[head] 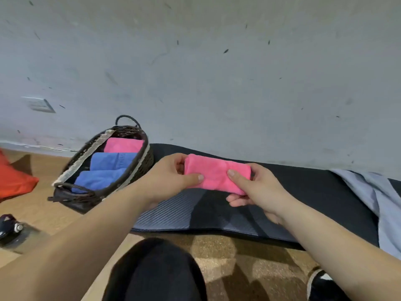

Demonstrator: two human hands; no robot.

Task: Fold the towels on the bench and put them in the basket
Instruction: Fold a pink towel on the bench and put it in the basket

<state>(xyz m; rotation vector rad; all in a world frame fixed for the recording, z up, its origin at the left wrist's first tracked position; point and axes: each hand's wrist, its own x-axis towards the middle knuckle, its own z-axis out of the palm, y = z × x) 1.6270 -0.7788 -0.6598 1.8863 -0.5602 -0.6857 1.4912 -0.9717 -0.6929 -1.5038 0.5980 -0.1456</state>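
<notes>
Here, the left hand [171,179] and the right hand [258,187] each grip one end of a folded pink towel [217,172], thumbs on top and fingers curled beneath, holding it over the dark bench [303,192] toward its left end; just left of the bench sits the wicker basket [71,198], with a second pink towel [123,145] at its far end and two blue towels [112,160] nearer; a pale blue cloth [373,192] lies on the bench's right end.

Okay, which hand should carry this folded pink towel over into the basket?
Left. The left hand grips the folded pink towel at the end nearest the basket, which sits on that side; the right hand holds the far end and would likely have to cross over.
</notes>
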